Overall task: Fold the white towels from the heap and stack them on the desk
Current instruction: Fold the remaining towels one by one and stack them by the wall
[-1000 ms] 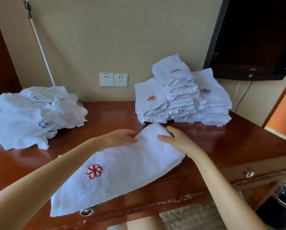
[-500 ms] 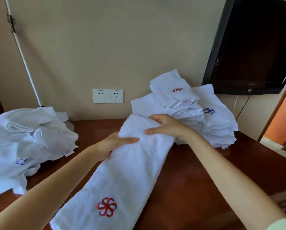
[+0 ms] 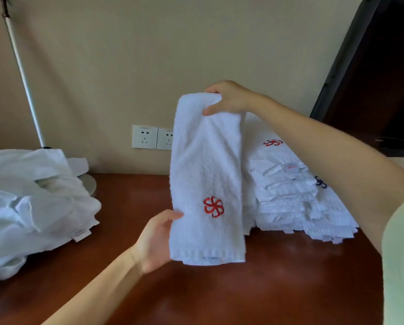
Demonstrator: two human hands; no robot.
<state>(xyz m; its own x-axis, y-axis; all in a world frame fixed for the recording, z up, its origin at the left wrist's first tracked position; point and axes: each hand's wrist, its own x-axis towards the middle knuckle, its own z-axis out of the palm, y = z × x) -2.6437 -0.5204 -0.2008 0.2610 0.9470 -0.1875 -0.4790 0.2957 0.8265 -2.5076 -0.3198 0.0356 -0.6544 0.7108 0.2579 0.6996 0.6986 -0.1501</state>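
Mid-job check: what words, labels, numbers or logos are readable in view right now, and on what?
Nothing reads as clear words.
held towel: red pinwheel emblem; hem marking, blurred.
folded stack: red emblem, blue emblem; sewn tag, red print too small.
heap: side tag, unreadable.
wall sockets: tiny print, unreadable.

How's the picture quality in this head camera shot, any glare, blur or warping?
Head view: soft, even daylight; pale glare sheens the desk. Head view: the heap is washed out, its folds faint, while the held towel and its red emblem read fairly sharp. Head view: verticals splay outward, the white pole leaning left, the television right.
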